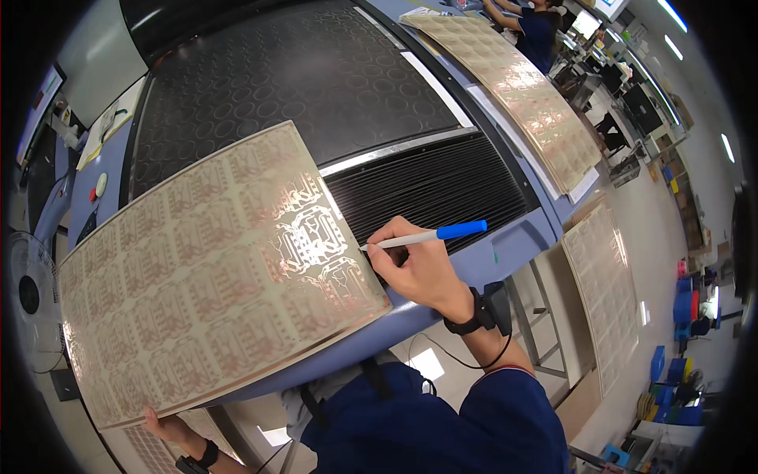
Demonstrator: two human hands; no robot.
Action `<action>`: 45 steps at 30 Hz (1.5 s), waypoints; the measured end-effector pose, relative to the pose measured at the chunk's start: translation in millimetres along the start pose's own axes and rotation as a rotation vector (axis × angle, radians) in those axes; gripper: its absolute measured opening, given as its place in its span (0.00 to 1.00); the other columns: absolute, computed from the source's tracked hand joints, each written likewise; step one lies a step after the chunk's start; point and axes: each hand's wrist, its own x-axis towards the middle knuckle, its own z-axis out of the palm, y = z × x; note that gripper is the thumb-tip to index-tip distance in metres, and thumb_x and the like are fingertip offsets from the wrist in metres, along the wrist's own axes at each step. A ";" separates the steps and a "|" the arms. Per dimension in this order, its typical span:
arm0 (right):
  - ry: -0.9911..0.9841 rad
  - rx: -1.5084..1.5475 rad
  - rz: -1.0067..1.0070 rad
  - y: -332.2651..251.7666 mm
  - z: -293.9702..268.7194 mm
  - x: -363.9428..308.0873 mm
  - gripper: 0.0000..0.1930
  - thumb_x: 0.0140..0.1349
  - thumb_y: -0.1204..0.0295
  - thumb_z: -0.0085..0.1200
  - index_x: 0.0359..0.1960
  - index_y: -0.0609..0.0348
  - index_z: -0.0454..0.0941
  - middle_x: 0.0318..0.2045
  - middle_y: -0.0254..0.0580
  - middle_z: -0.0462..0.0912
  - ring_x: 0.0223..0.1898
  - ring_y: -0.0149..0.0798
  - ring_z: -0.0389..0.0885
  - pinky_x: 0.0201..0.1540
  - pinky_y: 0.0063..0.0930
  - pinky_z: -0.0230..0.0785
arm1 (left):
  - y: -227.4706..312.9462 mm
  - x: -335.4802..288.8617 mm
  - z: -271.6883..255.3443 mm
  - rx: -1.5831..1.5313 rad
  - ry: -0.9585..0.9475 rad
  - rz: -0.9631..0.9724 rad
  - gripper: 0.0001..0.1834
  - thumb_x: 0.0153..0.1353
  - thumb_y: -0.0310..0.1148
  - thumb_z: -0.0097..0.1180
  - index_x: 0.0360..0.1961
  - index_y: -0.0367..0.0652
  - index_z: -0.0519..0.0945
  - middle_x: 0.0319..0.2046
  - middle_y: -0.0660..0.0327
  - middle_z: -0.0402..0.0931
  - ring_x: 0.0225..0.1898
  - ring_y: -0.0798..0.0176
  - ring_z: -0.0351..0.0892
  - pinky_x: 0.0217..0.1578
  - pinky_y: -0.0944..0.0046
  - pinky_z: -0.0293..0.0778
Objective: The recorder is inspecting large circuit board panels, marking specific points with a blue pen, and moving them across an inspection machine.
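A large circuit board panel (213, 261) with rows of repeated copper traces lies tilted across the front of a blue machine. At its lower left edge, my left hand (164, 427) grips the rim, with part of the fingers hidden beneath. My right hand (414, 265) pinches a white marker pen (418, 238) whose blue end points right. The pen's tip is beside the panel's right edge, and I cannot tell whether it touches. Light glares off the traces near that edge.
Behind the panel is the machine's black textured bed (260, 87), with a ribbed black strip (434, 189) in front. More panels (513, 95) lie along the right side, and others (604, 292) stand lower right. A fan (31, 292) is at left. Another person (537, 31) works at the far right.
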 end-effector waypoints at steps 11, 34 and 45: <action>-0.075 -0.055 0.000 -1.1 -6.1 0.6 0.04 0.55 0.77 0.56 0.28 0.65 0.75 0.16 0.37 0.75 0.17 0.27 0.73 0.21 0.23 0.63 | -18.5 10.7 -16.7 -0.076 0.023 0.056 0.21 0.59 0.41 0.52 0.45 0.32 0.76 0.47 0.52 0.74 0.50 0.57 0.75 0.54 0.52 0.70; 0.569 0.208 -0.002 31.2 -7.1 -37.4 0.05 0.64 0.74 0.51 0.38 0.62 0.74 0.25 0.38 0.78 0.26 0.28 0.75 0.28 0.18 0.66 | 5.0 -142.8 -203.8 -0.626 0.089 0.181 0.18 0.71 0.28 0.45 0.61 0.37 0.69 0.60 0.56 0.73 0.61 0.63 0.71 0.55 0.61 0.76; 0.445 0.014 -0.042 5.7 -3.3 -27.2 0.09 0.67 0.71 0.51 0.36 0.67 0.75 0.24 0.43 0.78 0.26 0.33 0.75 0.28 0.24 0.65 | -77.8 -315.7 -341.2 -0.645 0.698 0.132 0.11 0.70 0.30 0.50 0.49 0.38 0.78 0.45 0.61 0.81 0.42 0.69 0.82 0.43 0.71 0.82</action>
